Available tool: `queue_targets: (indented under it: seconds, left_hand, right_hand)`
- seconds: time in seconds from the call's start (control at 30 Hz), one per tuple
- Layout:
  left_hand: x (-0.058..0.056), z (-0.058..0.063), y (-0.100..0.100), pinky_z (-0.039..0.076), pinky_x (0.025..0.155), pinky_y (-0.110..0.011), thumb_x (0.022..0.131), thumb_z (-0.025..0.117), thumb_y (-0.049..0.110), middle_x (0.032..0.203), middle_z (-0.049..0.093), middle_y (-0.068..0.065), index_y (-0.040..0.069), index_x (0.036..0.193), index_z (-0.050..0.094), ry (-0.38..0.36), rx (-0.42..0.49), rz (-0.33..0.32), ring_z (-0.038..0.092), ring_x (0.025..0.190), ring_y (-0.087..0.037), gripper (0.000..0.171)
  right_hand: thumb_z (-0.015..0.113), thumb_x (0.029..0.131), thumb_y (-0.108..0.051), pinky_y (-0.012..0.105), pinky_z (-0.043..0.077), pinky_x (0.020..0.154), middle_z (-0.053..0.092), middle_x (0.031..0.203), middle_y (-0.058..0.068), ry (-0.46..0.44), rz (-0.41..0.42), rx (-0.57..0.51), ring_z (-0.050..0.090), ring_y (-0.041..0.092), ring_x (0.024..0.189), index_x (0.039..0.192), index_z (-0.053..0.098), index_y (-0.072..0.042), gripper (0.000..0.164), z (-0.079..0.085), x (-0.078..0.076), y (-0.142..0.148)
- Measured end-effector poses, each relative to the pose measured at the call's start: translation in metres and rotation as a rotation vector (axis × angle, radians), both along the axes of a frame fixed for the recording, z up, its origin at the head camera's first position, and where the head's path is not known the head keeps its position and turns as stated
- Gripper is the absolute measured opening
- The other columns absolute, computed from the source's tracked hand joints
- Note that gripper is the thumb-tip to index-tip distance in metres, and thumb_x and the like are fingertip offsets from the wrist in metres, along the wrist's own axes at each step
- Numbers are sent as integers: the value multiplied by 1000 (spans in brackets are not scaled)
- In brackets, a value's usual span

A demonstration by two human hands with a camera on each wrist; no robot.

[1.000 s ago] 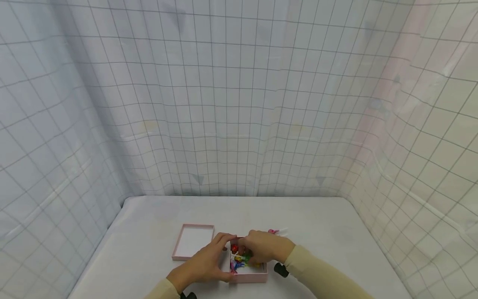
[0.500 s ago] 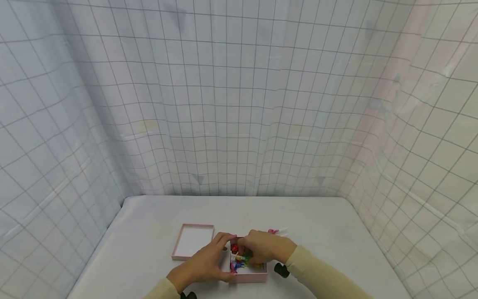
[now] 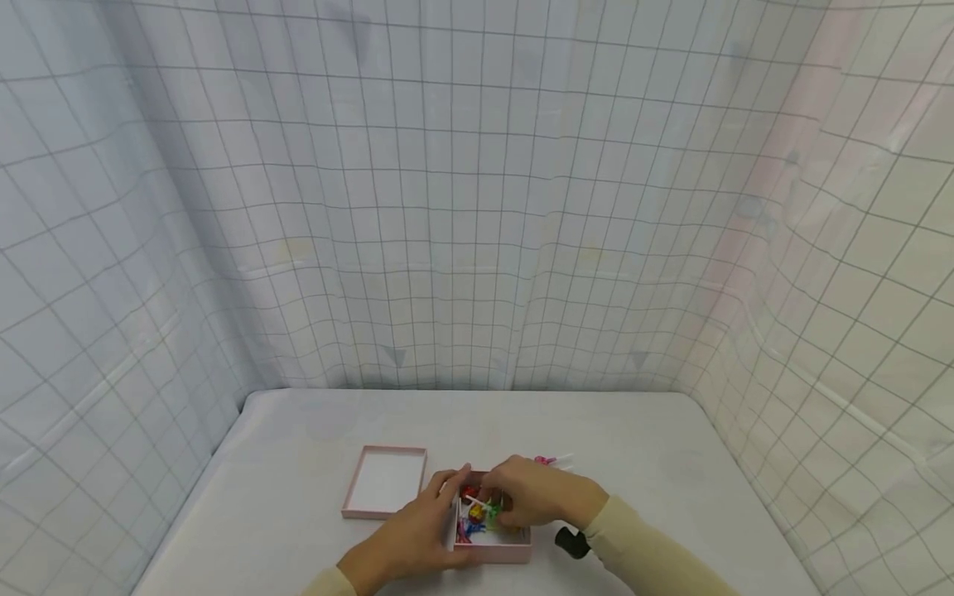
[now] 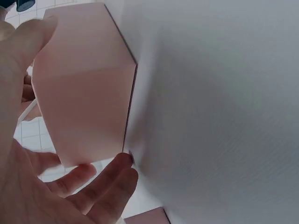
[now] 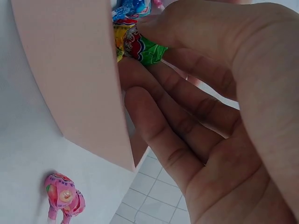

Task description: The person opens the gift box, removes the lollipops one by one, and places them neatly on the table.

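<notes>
My left hand (image 3: 413, 534) holds the pink box (image 4: 86, 112) at its left side, thumb on the near wall and fingers around the far corner. Several wrapped lollipops lie in it, among them a red one (image 3: 469, 492), a yellow one (image 3: 477, 514) and a blue one (image 5: 131, 8). Inside the box, my right hand (image 3: 532, 492) pinches a green-and-red wrapped lollipop (image 5: 150, 50) between thumb and fingers. A white stick (image 4: 27, 111) slants up beside these fingers. My right hand hides part of the box's contents and its right wall in the head view.
Left of the box lies a shallow pink-rimmed lid (image 3: 387, 480), white inside. Pink lollipops (image 5: 64, 192) lie on the white table (image 3: 633, 447) beyond the right hand. Gridded white curtains (image 3: 484, 248) enclose the table at the back and sides.
My right hand has lifted slightly, and a white stick now stands out at its fingers. The box and my left hand have shifted a little to the left.
</notes>
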State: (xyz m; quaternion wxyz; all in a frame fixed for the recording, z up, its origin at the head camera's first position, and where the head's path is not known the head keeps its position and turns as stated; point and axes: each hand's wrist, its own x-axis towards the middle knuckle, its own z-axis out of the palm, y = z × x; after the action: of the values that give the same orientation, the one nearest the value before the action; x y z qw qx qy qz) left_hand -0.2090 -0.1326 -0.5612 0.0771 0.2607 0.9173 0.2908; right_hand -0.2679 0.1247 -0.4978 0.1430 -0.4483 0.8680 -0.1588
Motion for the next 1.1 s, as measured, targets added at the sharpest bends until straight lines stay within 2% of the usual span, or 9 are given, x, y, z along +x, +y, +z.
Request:
queue_targets:
  seconds: [0.1, 0.17, 0.27, 0.33, 0.4, 0.5, 0.7, 0.93, 1.1]
  left_hand:
    - [0, -6, 1, 63, 117, -65, 93, 84, 82, 174, 49, -18, 12, 187, 20, -4, 30, 18, 70, 140, -37, 134]
    - [-7, -21, -3, 65, 115, -59, 98, 77, 84, 173, 50, -19, 12, 188, 17, 35, 37, -5, 71, 139, -35, 129]
    - [-8, -23, -4, 65, 114, -61, 99, 76, 83, 172, 50, -20, 12, 188, 16, 31, 52, -12, 71, 139, -37, 128]
    - [-7, -21, -3, 64, 116, -60, 100, 76, 82, 174, 48, -20, 12, 188, 16, 16, 47, -11, 70, 141, -37, 127]
    - [0, -5, 2, 60, 119, -66, 97, 83, 79, 176, 47, -19, 10, 187, 18, -35, 43, 18, 69, 144, -40, 130]
    - [2, -1, 3, 60, 121, -63, 97, 86, 72, 176, 47, -19, 8, 186, 20, -37, 14, 24, 69, 143, -37, 128]
    - [2, -1, 4, 62, 119, -62, 98, 87, 70, 175, 48, -22, 4, 185, 22, -15, -1, 16, 71, 141, -38, 127]
    - [3, 2, 5, 63, 117, -64, 96, 87, 72, 174, 49, -22, 5, 185, 22, -25, -12, 28, 72, 137, -38, 129]
    - [1, -1, 6, 62, 118, -65, 96, 87, 74, 175, 49, -22, 7, 185, 22, -40, -22, 40, 71, 140, -40, 130]
  right_hand:
    - [92, 97, -7, 10, 57, 79, 81, 104, -9, 1, -10, -18, 65, -6, 85, 116, 85, -12, 21, 1, 1, 4]
    - [92, 97, -8, 10, 57, 78, 80, 103, -10, 1, -16, -30, 65, -5, 85, 115, 84, -13, 20, 1, 1, 7]
    - [91, 97, -5, 11, 58, 78, 79, 103, -10, -20, -26, -67, 67, -4, 86, 112, 82, -13, 19, 2, 0, 12]
    - [90, 97, -4, 12, 59, 79, 78, 103, -9, -32, -32, -97, 68, -3, 87, 110, 81, -13, 19, 2, -1, 16]
    - [90, 97, -2, 12, 60, 80, 77, 102, -7, -40, -32, -126, 68, -4, 88, 108, 79, -12, 19, 2, -2, 19]
    - [91, 98, -3, 13, 62, 82, 76, 101, -7, -64, -36, -159, 69, -5, 90, 107, 77, -12, 19, 1, -4, 23]
    - [89, 99, -3, 20, 68, 85, 77, 104, -5, -76, -19, -217, 72, -5, 93, 111, 75, -13, 21, 1, -6, 32]
    - [87, 101, -1, 21, 68, 88, 81, 116, 0, -80, -13, -248, 73, -6, 98, 125, 79, -6, 27, 1, -8, 39]
    - [87, 101, 0, 24, 70, 89, 82, 119, 3, -75, -8, -269, 76, -3, 100, 124, 81, -5, 24, 4, -9, 42]
